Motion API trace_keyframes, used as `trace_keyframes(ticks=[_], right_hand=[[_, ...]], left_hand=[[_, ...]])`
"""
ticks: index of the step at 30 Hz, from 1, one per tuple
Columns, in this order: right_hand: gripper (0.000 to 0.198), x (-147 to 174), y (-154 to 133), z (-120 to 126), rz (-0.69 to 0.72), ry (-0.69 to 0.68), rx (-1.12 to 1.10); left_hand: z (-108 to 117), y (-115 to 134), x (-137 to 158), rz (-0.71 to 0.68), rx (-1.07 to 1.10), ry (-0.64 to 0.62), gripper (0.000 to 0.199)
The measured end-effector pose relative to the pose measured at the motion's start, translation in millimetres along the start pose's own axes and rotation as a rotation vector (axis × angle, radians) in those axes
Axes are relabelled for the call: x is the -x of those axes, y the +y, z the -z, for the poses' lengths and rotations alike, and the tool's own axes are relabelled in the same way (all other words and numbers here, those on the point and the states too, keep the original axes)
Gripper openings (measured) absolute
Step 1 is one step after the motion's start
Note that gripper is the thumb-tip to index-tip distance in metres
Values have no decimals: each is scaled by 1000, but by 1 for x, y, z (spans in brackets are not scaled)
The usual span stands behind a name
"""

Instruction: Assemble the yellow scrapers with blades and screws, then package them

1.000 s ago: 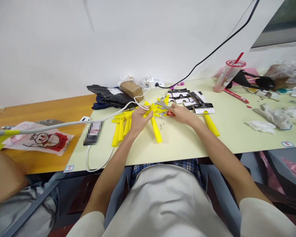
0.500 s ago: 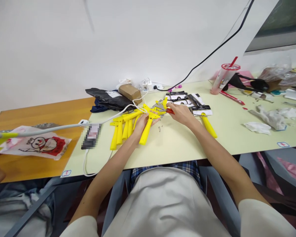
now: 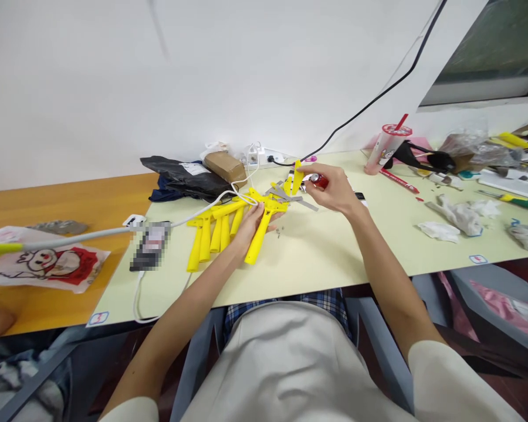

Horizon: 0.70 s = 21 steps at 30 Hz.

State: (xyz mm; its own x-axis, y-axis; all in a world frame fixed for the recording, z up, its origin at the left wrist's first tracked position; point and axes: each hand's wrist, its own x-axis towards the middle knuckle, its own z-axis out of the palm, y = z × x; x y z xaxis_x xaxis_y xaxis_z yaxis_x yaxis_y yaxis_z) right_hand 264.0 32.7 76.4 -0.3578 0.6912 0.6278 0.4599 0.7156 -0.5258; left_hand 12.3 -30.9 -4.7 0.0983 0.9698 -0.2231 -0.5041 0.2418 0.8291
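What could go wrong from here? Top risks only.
1. Dropping something: the right hand appears to grip both a yellow piece and a red object, so either might slip.
2. Lost parts: small metal bits lie loose beside the left hand, where a brush could scatter them.
3. Snagging: the white cable loops close to the yellow handle in the left hand and may catch.

Site: workshop-like room; exact type uncertain. Evidence: pale table (image 3: 317, 258) bearing many yellow handles (image 3: 205, 243) at 8 o'clock and loose metal blades (image 3: 308, 205) near centre; plugs (image 3: 256, 157) at 12; gray chair (image 3: 462, 290) at 4.
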Motion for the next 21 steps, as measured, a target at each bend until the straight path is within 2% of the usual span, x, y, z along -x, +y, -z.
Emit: trace_keyframes(ticks=[4, 6, 12, 17, 21], right_hand=[[24, -25, -17, 8, -37, -177, 27], [22, -38, -26, 4, -51, -216, 71], [37, -66, -46, -16, 74, -192, 141], [23, -73, -56, -25, -47, -223, -17], [25, -77, -56, -31, -111, -197, -154]], left_hand=[[6, -5, -4, -4, 20, -19, 32], [9, -9, -6, -15, 30, -34, 32], [10, -15, -6, -18, 73, -40, 28], [11, -19, -8, -4, 109, -48, 31], [13, -23, -11, 4, 109, -43, 36]])
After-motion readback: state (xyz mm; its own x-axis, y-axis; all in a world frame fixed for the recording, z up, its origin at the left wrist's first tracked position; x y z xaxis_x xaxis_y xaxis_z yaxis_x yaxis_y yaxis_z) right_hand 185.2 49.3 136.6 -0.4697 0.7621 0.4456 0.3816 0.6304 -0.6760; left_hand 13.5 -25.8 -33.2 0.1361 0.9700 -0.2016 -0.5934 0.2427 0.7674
